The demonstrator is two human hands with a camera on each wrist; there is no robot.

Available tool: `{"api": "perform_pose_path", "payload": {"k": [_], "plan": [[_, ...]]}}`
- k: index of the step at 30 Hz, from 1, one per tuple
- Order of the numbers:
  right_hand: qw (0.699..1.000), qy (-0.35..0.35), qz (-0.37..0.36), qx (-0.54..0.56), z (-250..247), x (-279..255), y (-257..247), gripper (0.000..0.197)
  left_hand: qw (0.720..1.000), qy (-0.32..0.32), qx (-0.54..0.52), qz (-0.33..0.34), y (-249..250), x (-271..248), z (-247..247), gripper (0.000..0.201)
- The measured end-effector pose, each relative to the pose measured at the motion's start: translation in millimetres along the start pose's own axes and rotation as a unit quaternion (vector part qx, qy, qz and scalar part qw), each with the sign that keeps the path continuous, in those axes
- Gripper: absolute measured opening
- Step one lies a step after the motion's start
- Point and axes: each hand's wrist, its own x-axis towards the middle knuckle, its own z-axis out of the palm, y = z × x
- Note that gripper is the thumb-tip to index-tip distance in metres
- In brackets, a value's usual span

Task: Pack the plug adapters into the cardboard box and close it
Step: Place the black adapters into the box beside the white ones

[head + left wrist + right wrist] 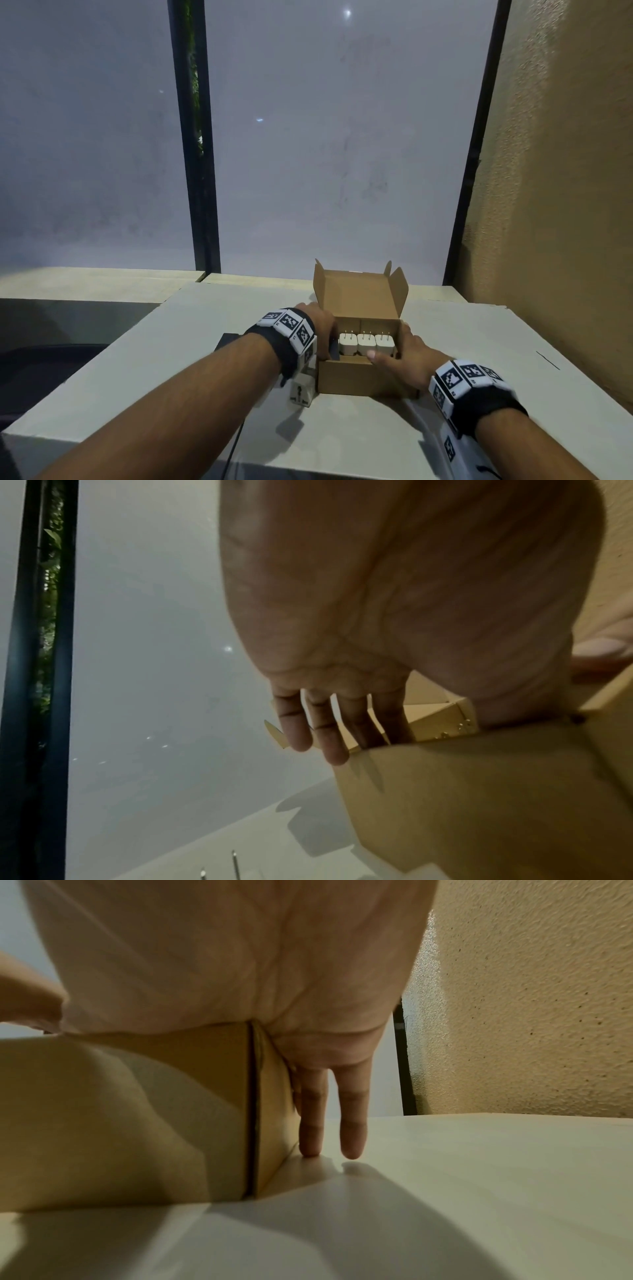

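Observation:
A brown cardboard box (356,377) stands on the table with its lid (359,294) upright at the back. Three white plug adapters (366,344) stand in a row inside, prongs up. My left hand (322,327) lies against the box's left wall (479,791), its fingers (325,737) nearly straight at the rim. My right hand (402,353) flanks the right wall (274,1110). Its fingers (311,1123) point straight down and one tip touches the table. The right thumb (375,357) reaches over the front rim by the adapters.
A dark flat object (227,341) lies on the white table (496,342) left of my left wrist. A rough tan wall (565,171) rises close on the right, and frosted window panes stand behind the table. The table's left edge drops off near the box.

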Motion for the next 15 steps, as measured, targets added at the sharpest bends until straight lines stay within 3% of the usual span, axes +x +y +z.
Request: {"api": "perform_pose_path", "payload": {"k": [5, 15], "plan": [[1.0, 0.003, -0.004, 0.004, -1.1, -0.7, -0.9, 0.122, 1.0, 0.003, 0.02, -0.001, 5.9, 1.4, 1.9, 0.047], [1.0, 0.005, -0.002, -0.012, 1.1, 3.5, 2.3, 0.143, 0.996, -0.04, 0.077, 0.019, 13.4, -2.8, -1.1, 0.042]]}}
